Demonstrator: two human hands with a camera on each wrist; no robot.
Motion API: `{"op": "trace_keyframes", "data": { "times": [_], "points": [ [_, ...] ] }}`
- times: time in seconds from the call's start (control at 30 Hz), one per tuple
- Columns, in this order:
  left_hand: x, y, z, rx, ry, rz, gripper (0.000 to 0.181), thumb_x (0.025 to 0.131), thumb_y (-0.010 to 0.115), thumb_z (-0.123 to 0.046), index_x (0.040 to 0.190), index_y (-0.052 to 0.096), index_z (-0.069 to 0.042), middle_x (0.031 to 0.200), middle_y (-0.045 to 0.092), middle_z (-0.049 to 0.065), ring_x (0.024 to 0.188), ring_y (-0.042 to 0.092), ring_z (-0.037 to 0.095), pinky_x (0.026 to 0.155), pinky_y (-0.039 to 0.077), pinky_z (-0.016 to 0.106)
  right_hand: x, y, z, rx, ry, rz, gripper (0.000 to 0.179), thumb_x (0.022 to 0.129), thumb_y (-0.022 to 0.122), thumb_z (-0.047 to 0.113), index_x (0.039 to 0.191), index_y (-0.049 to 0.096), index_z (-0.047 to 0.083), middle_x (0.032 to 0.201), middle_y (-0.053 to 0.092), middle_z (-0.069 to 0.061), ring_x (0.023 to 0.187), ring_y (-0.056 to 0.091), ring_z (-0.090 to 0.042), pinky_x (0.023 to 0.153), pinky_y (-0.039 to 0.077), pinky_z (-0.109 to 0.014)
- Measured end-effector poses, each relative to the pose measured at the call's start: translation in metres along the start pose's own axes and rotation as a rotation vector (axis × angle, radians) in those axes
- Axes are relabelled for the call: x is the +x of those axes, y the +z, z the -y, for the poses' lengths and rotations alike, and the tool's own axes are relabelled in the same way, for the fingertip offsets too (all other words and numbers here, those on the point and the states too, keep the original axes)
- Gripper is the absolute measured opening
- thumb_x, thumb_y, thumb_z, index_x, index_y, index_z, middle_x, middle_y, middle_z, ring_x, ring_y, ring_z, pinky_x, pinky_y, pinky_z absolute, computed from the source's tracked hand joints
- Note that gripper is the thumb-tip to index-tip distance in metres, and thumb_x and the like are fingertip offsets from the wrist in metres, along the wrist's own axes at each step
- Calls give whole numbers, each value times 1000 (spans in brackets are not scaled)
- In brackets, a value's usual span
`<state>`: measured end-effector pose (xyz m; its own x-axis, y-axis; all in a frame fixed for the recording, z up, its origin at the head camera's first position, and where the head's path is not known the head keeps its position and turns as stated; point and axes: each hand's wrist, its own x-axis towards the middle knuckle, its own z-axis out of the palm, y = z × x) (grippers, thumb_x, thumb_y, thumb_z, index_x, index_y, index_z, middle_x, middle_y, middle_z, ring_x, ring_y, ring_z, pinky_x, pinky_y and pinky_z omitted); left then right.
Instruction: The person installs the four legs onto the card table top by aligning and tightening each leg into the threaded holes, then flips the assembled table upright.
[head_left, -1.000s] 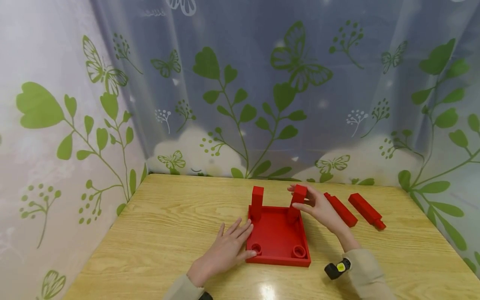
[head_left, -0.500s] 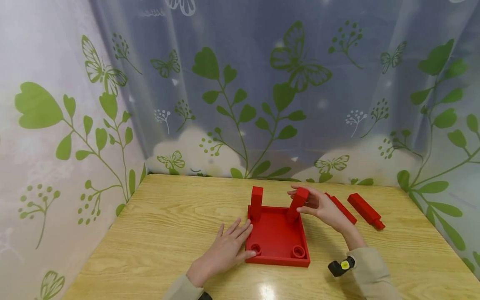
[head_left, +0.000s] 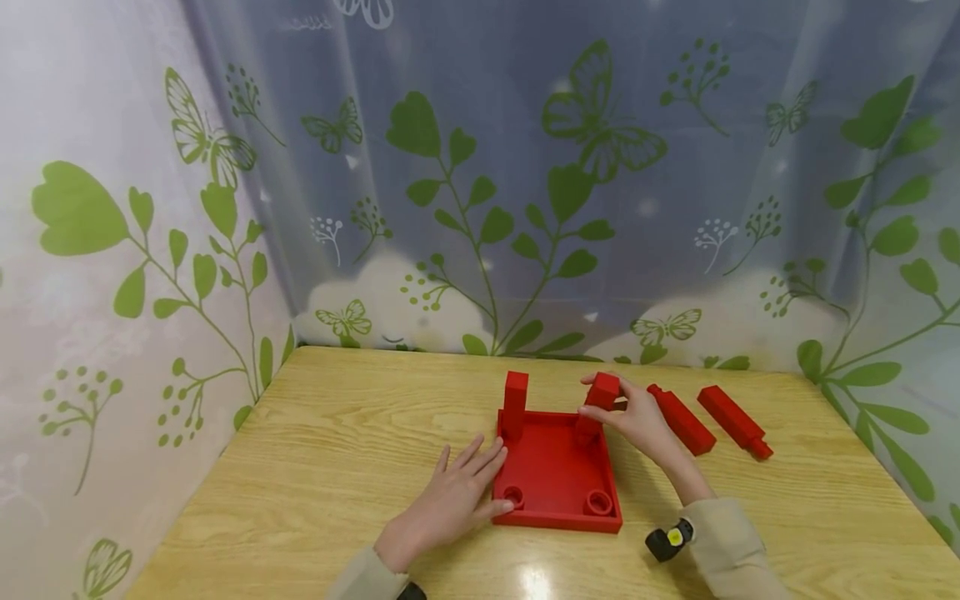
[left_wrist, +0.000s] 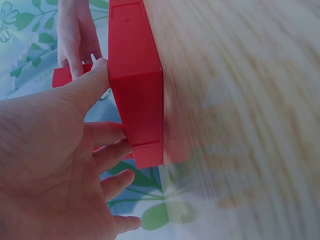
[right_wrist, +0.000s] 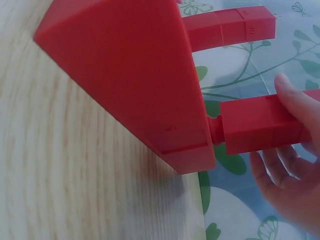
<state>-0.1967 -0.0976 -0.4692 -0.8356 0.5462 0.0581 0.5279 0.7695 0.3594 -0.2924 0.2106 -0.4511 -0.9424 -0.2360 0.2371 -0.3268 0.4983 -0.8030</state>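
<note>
A shallow red square tray-like base (head_left: 551, 467) lies on the table, with round sockets in its two near corners. My left hand (head_left: 448, 504) rests along its left side with fingers extended, the thumb at the near-left corner. At the far-right corner my right hand (head_left: 636, 417) pinches a red square post (head_left: 604, 390) between thumb and fingers. In the right wrist view, a stretch of narrower peg (right_wrist: 216, 129) shows between this post (right_wrist: 250, 125) and the base's rim. A second red post (head_left: 515, 404) stands upright in the far-left corner, untouched.
Two more red posts lie on the wooden table (head_left: 337, 433) to the right, one (head_left: 682, 421) just beyond the right wrist and the other (head_left: 735, 421) farther right, its peg towards me. A patterned curtain (head_left: 480, 208) rises behind the table's far edge.
My right hand swung slightly outward, its thumb coming off the near face of the post, then turned back and pinched it again. The post tilted a little right. My left hand stayed put.
</note>
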Motion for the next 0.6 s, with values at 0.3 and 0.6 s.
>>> {"op": "trace_keyframes", "data": {
  "times": [0.3, 0.6],
  "points": [
    [0, 1, 0, -5, -3, 5, 74, 100, 58, -49, 157, 37, -5, 165, 31, 7, 153, 21, 36, 116, 16, 71, -2, -16, -4, 137, -77, 196, 59, 92, 75, 16, 146, 52, 10, 143, 57, -18, 125, 59, -35, 96, 53, -32],
    [0, 1, 1, -5, -9, 4, 75, 100, 58, -49, 157, 36, -6, 165, 31, 7, 154, 20, 35, 116, 15, 70, -3, -29, -7, 257, -117, 327, 62, 95, 69, 3, 152, 46, 11, 149, 53, -20, 130, 58, -12, 97, 52, -24]
  ]
}}
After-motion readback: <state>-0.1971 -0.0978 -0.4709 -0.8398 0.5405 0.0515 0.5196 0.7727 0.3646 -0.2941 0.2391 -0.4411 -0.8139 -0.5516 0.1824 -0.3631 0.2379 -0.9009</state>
